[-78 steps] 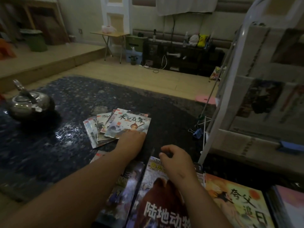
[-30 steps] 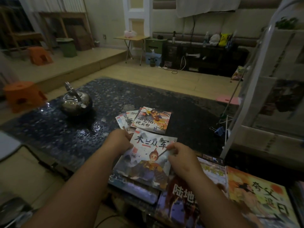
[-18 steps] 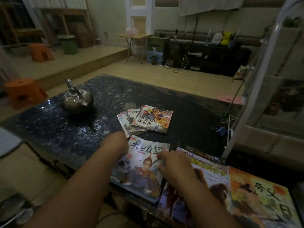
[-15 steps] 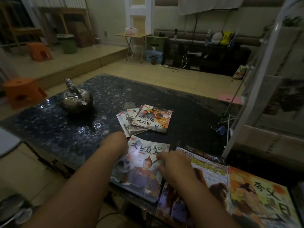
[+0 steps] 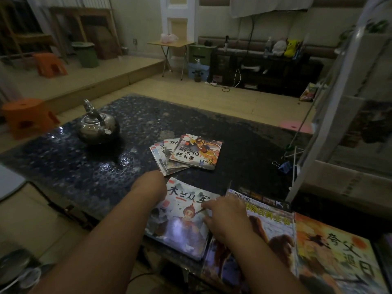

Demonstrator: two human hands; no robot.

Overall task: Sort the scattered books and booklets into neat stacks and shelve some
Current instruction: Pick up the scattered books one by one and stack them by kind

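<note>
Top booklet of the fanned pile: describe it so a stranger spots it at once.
On the dark pebbled table, right of the metal kettle, lies a fanned pile of booklets. The top booklet alone shows its whole cover: pale, with bold black characters and an orange figure.

Bare forearms (image 5: 114,230), bare hands (image 5: 224,217).

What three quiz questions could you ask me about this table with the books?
1. True or false: the kettle stands on the table, apart from the fanned booklets.
2. The right hand rests its fingers on: A the kettle, B the near booklet, C the fanned booklets.
3. What colour is the stool closest to the table?
Key: 1 true; 2 B; 3 orange.
</note>
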